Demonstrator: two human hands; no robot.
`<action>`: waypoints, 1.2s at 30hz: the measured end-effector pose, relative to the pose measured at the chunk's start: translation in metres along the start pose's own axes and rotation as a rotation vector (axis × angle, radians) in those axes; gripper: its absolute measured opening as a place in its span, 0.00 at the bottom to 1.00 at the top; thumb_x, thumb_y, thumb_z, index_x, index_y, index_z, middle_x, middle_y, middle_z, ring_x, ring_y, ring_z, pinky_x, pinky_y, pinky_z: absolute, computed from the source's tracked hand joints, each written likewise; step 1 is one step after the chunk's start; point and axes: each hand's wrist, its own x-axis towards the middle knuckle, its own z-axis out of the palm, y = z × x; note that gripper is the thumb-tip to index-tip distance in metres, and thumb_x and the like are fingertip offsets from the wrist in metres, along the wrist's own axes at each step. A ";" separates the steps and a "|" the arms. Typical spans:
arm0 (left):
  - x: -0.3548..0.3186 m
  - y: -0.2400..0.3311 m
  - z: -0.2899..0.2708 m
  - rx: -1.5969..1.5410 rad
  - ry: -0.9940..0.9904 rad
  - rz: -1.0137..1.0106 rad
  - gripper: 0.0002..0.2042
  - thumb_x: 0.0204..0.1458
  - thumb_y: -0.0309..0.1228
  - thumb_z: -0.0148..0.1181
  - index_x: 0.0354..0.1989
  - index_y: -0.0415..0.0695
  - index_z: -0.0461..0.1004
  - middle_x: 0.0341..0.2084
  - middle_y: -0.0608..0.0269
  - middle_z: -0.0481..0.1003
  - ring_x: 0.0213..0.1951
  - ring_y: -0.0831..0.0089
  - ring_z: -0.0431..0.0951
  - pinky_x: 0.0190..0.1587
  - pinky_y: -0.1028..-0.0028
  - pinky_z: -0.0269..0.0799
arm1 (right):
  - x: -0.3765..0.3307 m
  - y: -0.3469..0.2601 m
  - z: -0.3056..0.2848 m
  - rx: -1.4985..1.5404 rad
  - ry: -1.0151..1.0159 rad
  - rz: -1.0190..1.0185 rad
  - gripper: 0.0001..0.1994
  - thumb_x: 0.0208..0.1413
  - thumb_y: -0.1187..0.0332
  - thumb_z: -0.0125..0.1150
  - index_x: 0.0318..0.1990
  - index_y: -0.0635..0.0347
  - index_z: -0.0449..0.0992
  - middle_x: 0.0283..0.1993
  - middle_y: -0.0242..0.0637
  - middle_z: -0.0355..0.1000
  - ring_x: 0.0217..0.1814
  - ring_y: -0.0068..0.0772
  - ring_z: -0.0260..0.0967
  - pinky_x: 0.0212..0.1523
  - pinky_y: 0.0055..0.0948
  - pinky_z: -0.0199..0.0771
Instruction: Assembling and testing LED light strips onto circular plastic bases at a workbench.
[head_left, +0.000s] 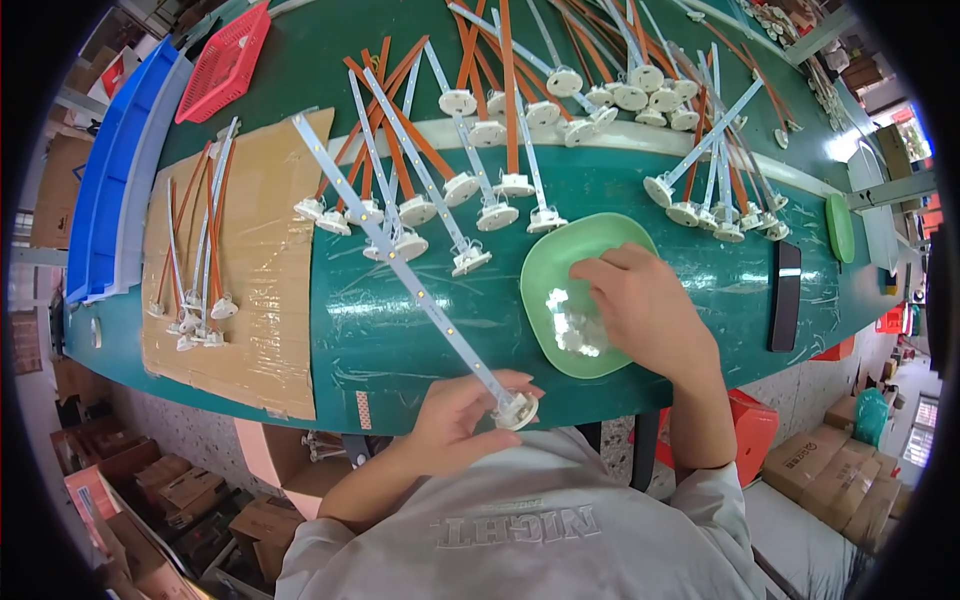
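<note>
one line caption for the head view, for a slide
Left hand holds a light strip while right hand reaches into a green bowl.

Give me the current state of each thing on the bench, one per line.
Left hand: gripping the round base of the LED strip.
LED strip: held, slanting up-left over the table.
Right hand: fingers reaching into the green bowl.
Green bowl: upright, holding small white parts.
Red basket: tilted at the table's far edge.
Black phone: lying flat.
</note>
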 end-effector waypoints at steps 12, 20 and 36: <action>0.000 0.005 0.023 -0.164 0.169 0.166 0.30 0.51 0.24 0.70 0.61 0.32 0.64 0.54 0.40 0.73 0.54 0.54 0.78 0.60 0.57 0.73 | -0.057 -0.051 0.004 0.412 0.486 0.048 0.09 0.43 0.82 0.66 0.34 0.64 0.82 0.30 0.42 0.79 0.30 0.41 0.78 0.31 0.31 0.76; -0.006 0.022 0.024 0.004 0.070 0.269 0.36 0.47 0.24 0.74 0.65 0.38 0.61 0.60 0.44 0.70 0.60 0.50 0.73 0.62 0.54 0.71 | -0.064 -0.080 0.033 0.879 0.430 -0.249 0.12 0.40 0.83 0.71 0.37 0.68 0.82 0.33 0.40 0.80 0.31 0.38 0.78 0.29 0.28 0.79; -0.017 0.022 0.022 -0.010 0.071 0.312 0.35 0.50 0.27 0.72 0.66 0.41 0.59 0.62 0.46 0.67 0.62 0.53 0.72 0.61 0.57 0.73 | -0.057 -0.094 0.042 0.640 0.576 -0.463 0.14 0.38 0.82 0.65 0.37 0.75 0.80 0.38 0.48 0.78 0.33 0.42 0.77 0.31 0.31 0.81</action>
